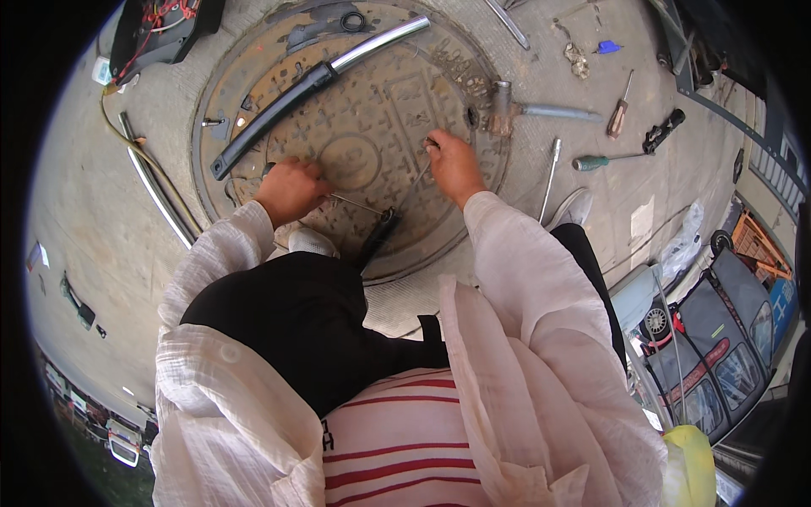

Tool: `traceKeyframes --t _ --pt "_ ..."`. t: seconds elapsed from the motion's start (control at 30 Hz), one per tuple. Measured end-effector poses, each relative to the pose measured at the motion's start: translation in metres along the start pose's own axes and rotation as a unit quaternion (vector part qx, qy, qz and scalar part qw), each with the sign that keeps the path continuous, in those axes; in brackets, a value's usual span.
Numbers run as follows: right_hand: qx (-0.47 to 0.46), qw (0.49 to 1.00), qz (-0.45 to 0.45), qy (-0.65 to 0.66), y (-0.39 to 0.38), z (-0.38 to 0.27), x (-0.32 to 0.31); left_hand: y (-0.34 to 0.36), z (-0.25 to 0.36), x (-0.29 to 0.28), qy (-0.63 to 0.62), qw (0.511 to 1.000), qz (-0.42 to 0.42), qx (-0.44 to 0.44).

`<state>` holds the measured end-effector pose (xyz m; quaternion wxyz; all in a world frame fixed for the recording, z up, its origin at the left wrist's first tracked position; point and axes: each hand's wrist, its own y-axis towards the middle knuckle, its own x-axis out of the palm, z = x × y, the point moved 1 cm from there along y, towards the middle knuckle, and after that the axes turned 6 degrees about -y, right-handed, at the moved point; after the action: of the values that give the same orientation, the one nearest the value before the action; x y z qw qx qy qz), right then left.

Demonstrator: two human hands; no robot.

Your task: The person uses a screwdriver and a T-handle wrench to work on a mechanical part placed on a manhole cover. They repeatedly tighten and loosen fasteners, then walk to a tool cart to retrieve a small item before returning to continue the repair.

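My left hand (pixel 291 190) is closed around a screwdriver (pixel 356 203), whose thin shaft points right to the top of a black tube (pixel 378 239). That tube stands tilted near my knees, its lower end hidden by my black trousers. In my right hand (pixel 456 167), the fingers pinch a thin metal rod (pixel 417 181) that slants down toward the same tube end. Beyond my hands, a fork leg (pixel 317 76) with a chrome tube and black lower part lies across a round, rusty manhole cover (pixel 351 160). A coil spring (pixel 448 63) rests on the cover's far right.
A hammer (pixel 504 110) lies at the cover's right edge. Farther right are a brown-handled screwdriver (pixel 618 117), a green-handled screwdriver (pixel 591 162) and a metal bar (pixel 551 173). A chrome tube (pixel 156 190) lies left. A black housing with red wires (pixel 160 38) sits far left.
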<state>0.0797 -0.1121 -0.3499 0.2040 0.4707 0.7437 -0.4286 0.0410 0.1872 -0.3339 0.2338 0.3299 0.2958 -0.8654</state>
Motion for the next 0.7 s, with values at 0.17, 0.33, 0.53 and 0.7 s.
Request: traceKeyframes --t 0.17,0.33,0.53,0.7 --pt "0.028 0.999 -0.013 -0.006 -0.001 -0.007 -0.004 0.003 0.007 -0.006 0.012 1.000 -0.009 0.007" --pt "0.054 0.998 -0.020 -0.015 0.003 -0.012 -0.008 -0.002 0.010 0.000 -0.013 1.000 -0.004 0.005" --pt "0.069 0.998 -0.011 -0.005 0.000 -0.011 -0.010 -0.006 -0.010 0.006 -0.086 0.994 -0.028 -0.063" --pt "0.062 0.995 -0.021 -0.069 -0.005 -0.010 -0.015 0.001 -0.011 -0.001 0.034 0.999 -0.015 0.040"
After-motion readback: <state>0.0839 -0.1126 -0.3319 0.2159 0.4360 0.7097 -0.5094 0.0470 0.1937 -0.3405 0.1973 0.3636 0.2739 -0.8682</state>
